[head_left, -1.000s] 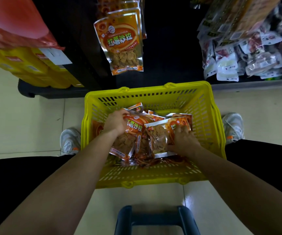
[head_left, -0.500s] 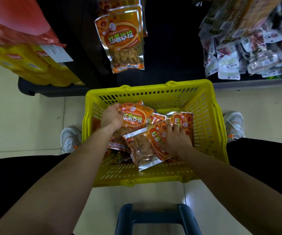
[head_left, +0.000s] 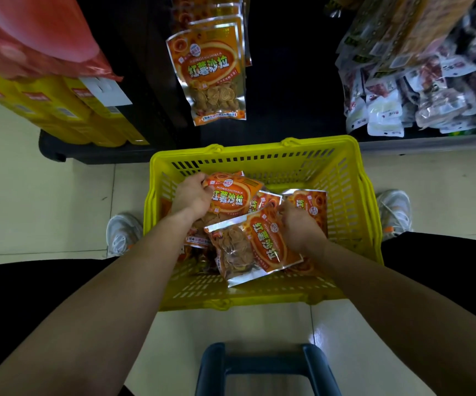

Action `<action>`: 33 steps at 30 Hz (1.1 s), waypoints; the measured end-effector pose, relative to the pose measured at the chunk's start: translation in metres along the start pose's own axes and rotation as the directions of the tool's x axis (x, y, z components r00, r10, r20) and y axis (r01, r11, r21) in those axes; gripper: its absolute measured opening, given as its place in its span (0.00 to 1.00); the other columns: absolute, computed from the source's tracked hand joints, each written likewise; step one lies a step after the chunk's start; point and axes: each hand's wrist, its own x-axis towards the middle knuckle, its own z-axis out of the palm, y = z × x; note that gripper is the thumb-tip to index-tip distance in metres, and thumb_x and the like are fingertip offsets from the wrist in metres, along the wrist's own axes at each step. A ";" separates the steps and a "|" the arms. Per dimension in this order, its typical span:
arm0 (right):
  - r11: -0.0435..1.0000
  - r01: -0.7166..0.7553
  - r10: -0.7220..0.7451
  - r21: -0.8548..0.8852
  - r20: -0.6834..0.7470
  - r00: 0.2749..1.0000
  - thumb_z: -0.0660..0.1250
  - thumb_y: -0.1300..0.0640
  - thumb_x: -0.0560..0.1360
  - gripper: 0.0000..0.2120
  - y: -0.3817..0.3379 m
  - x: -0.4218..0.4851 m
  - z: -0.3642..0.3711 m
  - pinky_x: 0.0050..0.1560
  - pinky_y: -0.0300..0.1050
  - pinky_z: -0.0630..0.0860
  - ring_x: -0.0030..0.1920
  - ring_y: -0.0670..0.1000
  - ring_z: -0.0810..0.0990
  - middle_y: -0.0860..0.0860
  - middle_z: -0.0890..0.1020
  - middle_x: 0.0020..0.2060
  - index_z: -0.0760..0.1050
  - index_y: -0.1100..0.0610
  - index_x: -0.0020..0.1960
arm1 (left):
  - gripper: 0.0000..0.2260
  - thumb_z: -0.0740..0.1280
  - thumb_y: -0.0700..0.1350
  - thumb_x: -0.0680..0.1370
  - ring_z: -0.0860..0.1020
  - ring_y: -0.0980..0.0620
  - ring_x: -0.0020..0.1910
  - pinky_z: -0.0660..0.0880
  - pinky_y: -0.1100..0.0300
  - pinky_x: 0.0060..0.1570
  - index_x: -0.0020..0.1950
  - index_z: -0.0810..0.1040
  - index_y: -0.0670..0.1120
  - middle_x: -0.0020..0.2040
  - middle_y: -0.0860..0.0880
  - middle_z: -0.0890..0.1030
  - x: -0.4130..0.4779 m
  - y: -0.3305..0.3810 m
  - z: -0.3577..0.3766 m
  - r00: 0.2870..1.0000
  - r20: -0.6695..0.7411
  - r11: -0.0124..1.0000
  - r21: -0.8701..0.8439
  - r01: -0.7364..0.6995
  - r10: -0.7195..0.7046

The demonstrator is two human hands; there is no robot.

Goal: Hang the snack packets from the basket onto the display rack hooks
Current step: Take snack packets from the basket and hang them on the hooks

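Observation:
A yellow plastic basket (head_left: 348,201) stands on the floor between my feet, with several orange snack packets in it. My left hand (head_left: 192,195) grips the top corner of one orange packet (head_left: 232,195), lifted toward the basket's far left. My right hand (head_left: 298,227) grips the top of a second orange packet (head_left: 248,247), which lies tilted with its clear window toward me. More packets (head_left: 309,204) lie under both. Above the basket, a row of the same orange packets (head_left: 211,72) hangs on a hook of the dark display rack.
Yellow boxes (head_left: 68,115) and a red bag (head_left: 31,38) fill the shelf at left. Hanging white and brown snack packs (head_left: 408,101) crowd the right rack. A dark blue stool frame (head_left: 265,364) stands near me. My shoes (head_left: 122,232) flank the basket.
Both hands have lifted their packets out of the pile. The left packet rose toward the basket's far side and the right packet turned and came nearer me.

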 end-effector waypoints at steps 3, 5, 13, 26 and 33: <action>0.999 0.039 -0.039 0.001 -0.029 0.999 0.63 0.60 0.78 0.09 -0.012 -0.005 -0.024 0.51 0.48 0.80 0.50 0.56 0.83 0.55 0.85 0.50 0.81 0.54 0.53 | 0.12 0.65 0.49 0.82 0.80 0.44 0.58 0.78 0.50 0.59 0.64 0.78 0.48 0.60 0.46 0.82 -0.009 0.006 -0.013 1.000 -0.012 1.000 0.023 -0.019 0.019; 0.994 0.098 -0.096 0.046 -0.039 0.995 0.66 0.59 0.77 0.08 -0.026 -0.012 -0.042 0.53 0.47 0.80 0.50 0.54 0.83 0.53 0.86 0.50 0.83 0.53 0.52 | 0.14 0.66 0.50 0.82 0.80 0.44 0.60 0.77 0.49 0.61 0.66 0.78 0.48 0.62 0.46 0.82 -0.017 0.012 -0.024 0.999 -0.013 0.999 0.030 -0.035 0.036; 0.926 0.372 -0.375 -0.061 -0.061 0.925 0.69 0.54 0.78 0.05 -0.101 -0.050 -0.124 0.45 0.41 0.74 0.44 0.48 0.81 0.46 0.82 0.41 0.83 0.53 0.51 | 0.11 0.67 0.48 0.81 0.78 0.49 0.56 0.70 0.59 0.50 0.63 0.80 0.49 0.58 0.47 0.81 -0.049 0.061 -0.089 0.977 -0.023 0.976 -0.021 -0.215 0.214; 0.836 0.509 -0.548 -0.206 -0.368 0.751 0.72 0.51 0.75 0.01 -0.134 -0.126 -0.254 0.45 0.47 0.77 0.45 0.46 0.80 0.44 0.81 0.46 0.81 0.46 0.44 | 0.12 0.70 0.47 0.79 0.84 0.51 0.49 0.79 0.51 0.60 0.56 0.81 0.38 0.48 0.42 0.86 -0.123 0.116 -0.181 0.866 0.045 0.827 -0.325 -0.460 0.499; 0.868 0.493 -0.472 -0.063 -0.414 0.778 0.71 0.50 0.76 0.03 -0.134 -0.113 -0.245 0.38 0.36 0.75 0.42 0.40 0.80 0.41 0.82 0.42 0.79 0.44 0.44 | 0.05 0.67 0.43 0.81 0.85 0.54 0.45 0.78 0.68 0.45 0.50 0.83 0.47 0.44 0.48 0.87 -0.121 0.122 -0.171 0.873 -0.008 0.791 -0.420 -0.445 0.487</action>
